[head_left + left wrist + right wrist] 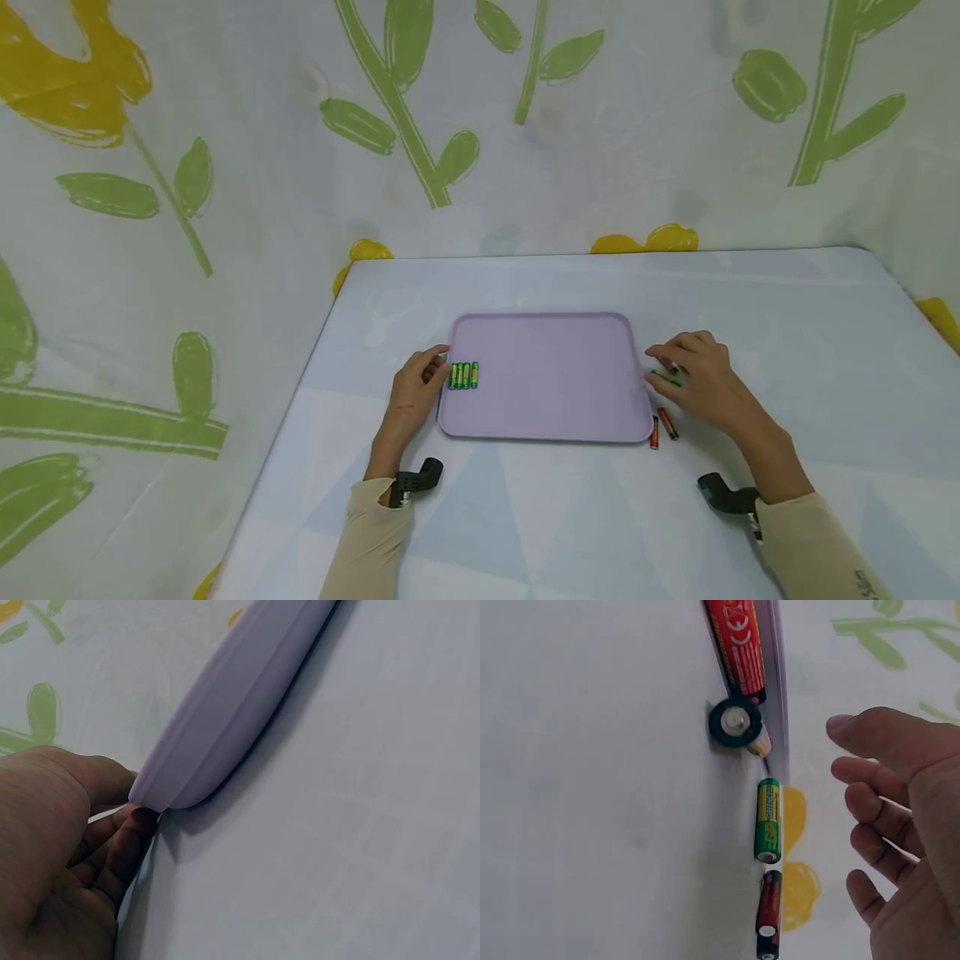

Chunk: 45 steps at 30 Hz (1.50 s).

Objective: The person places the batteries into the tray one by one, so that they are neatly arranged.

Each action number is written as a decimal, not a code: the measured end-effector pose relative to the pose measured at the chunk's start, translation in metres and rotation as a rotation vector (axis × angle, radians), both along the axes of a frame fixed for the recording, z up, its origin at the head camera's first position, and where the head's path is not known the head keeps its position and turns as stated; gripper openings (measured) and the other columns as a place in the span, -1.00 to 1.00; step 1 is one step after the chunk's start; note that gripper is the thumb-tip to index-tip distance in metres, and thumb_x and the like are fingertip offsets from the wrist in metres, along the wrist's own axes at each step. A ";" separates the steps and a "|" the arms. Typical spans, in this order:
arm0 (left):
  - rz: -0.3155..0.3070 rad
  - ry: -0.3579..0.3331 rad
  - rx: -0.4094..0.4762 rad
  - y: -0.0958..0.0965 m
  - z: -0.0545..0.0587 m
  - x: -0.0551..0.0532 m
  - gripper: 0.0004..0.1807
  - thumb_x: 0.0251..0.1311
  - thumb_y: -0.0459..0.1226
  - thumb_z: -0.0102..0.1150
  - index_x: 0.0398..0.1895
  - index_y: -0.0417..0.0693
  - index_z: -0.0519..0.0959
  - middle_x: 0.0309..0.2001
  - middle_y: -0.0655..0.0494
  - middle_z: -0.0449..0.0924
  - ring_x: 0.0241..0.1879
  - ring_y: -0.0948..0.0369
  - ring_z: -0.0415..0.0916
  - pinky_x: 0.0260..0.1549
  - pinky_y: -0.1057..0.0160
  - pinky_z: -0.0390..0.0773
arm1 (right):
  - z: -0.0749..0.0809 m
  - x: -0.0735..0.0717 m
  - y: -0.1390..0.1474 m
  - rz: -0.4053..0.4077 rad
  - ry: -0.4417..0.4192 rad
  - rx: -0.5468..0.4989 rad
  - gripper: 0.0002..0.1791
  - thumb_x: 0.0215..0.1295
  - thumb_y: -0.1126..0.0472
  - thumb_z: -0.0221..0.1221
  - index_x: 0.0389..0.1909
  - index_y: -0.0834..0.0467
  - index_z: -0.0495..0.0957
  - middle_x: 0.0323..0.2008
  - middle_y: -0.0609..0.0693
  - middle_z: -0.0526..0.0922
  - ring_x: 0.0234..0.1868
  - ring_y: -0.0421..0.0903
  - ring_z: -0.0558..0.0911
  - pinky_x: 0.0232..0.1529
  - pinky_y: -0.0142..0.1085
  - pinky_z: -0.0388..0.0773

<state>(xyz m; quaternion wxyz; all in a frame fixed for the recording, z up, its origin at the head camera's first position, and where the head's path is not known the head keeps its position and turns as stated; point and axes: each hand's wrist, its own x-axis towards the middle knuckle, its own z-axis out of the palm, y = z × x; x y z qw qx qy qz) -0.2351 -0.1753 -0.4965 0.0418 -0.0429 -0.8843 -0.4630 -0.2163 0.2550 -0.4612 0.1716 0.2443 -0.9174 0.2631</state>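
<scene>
A lilac tray [547,379] lies on the table with several green batteries [464,375] standing in a row near its left side. My left hand [417,385] pinches the tray's left rim; in the left wrist view the thumb lies over the tray edge [217,712] and the fingers are beneath it. Right of the tray, my right hand [701,379] hovers with fingers spread and nothing between them. By its fingertips lie a green battery [767,820] and a dark red-and-black one [769,900]. Nearer me are two red batteries, one [667,423] slanted, the other [655,432] beside the tray corner.
The table [525,517] has a pale cloth with blue triangles. A white curtain [262,167] with green leaves and yellow flowers hangs behind and to the left. Black wrist cameras [423,475] are strapped at both sleeves.
</scene>
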 end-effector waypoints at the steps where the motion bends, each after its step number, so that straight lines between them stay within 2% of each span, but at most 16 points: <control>1: -0.003 -0.002 -0.001 0.000 0.000 0.000 -0.62 0.45 -0.28 0.12 0.29 -0.01 0.53 -0.07 0.04 0.53 -0.15 0.18 0.45 -0.12 0.19 0.48 | -0.001 0.000 0.002 -0.008 -0.005 0.001 -0.68 0.01 0.33 0.48 -0.16 0.22 0.71 -0.32 0.01 0.53 -0.10 0.11 0.39 -0.21 -0.05 0.14; 9: 0.001 -0.008 0.000 -0.002 -0.001 -0.001 -0.62 0.46 -0.27 0.12 0.29 -0.01 0.53 -0.07 0.04 0.54 -0.15 0.18 0.45 -0.13 0.20 0.48 | -0.005 -0.002 0.009 -0.073 -0.022 0.052 -0.74 0.03 0.28 0.47 -0.23 0.25 0.71 -0.31 0.05 0.56 -0.12 0.16 0.42 -0.23 0.04 0.22; 15: 0.002 -0.007 0.004 -0.002 -0.001 -0.002 -0.62 0.45 -0.28 0.13 0.29 -0.02 0.54 -0.07 0.03 0.54 -0.16 0.18 0.46 -0.13 0.20 0.48 | -0.006 0.000 0.012 -0.140 -0.104 0.105 -0.84 0.07 0.22 0.46 -0.38 0.18 0.70 -0.37 0.03 0.58 -0.14 0.14 0.43 -0.13 0.20 0.23; 19: 0.004 -0.010 -0.001 -0.001 -0.001 -0.002 -0.63 0.45 -0.27 0.13 0.28 -0.01 0.54 -0.08 0.04 0.54 -0.16 0.18 0.45 -0.14 0.21 0.48 | -0.009 0.000 0.015 -0.152 -0.111 0.124 -0.87 0.09 0.23 0.44 -0.49 0.12 0.66 -0.44 -0.04 0.55 -0.20 0.11 0.45 -0.14 0.18 0.23; 24: 0.001 0.008 -0.005 -0.001 0.000 -0.002 -0.63 0.44 -0.29 0.13 0.28 -0.04 0.54 -0.09 0.03 0.54 -0.18 0.17 0.45 -0.15 0.19 0.48 | -0.011 -0.001 0.017 -0.155 -0.124 0.121 -0.86 0.18 0.20 0.39 -0.51 0.09 0.65 -0.46 -0.08 0.55 -0.21 0.10 0.47 -0.12 0.18 0.23; 28: 0.003 0.007 0.001 -0.001 0.001 -0.001 -0.63 0.45 -0.28 0.13 0.28 -0.04 0.55 -0.09 0.04 0.54 -0.17 0.18 0.44 -0.15 0.21 0.47 | -0.008 -0.002 0.017 -0.152 -0.135 0.095 -0.87 0.16 0.17 0.43 -0.43 0.13 0.69 -0.41 -0.03 0.57 -0.15 0.14 0.47 -0.11 0.20 0.23; 33: 0.002 -0.006 0.002 0.000 0.005 0.000 -0.63 0.46 -0.27 0.12 0.29 -0.04 0.54 -0.07 0.03 0.54 -0.16 0.17 0.44 -0.14 0.20 0.47 | -0.007 -0.003 0.018 -0.116 -0.182 0.095 -0.67 0.08 0.12 0.48 -0.18 0.20 0.71 -0.30 0.02 0.56 -0.05 0.16 0.41 -0.11 0.15 0.21; 38: -0.002 0.003 -0.006 0.001 0.006 0.002 -0.62 0.46 -0.28 0.11 0.29 -0.06 0.53 -0.07 0.01 0.54 -0.16 0.16 0.46 -0.12 0.16 0.48 | -0.010 0.000 0.023 -0.069 -0.239 0.137 -0.53 0.08 0.13 0.45 0.02 0.22 0.66 -0.20 0.05 0.53 0.01 0.18 0.36 -0.12 0.12 0.19; 45: 0.001 0.007 -0.019 0.002 0.005 0.002 -0.62 0.45 -0.30 0.12 0.29 -0.07 0.54 -0.08 0.00 0.55 -0.17 0.16 0.46 -0.14 0.18 0.48 | -0.010 0.003 0.027 -0.062 -0.312 0.193 -0.49 0.09 0.15 0.41 0.10 0.20 0.63 -0.10 0.11 0.51 0.06 0.21 0.33 -0.06 0.19 0.19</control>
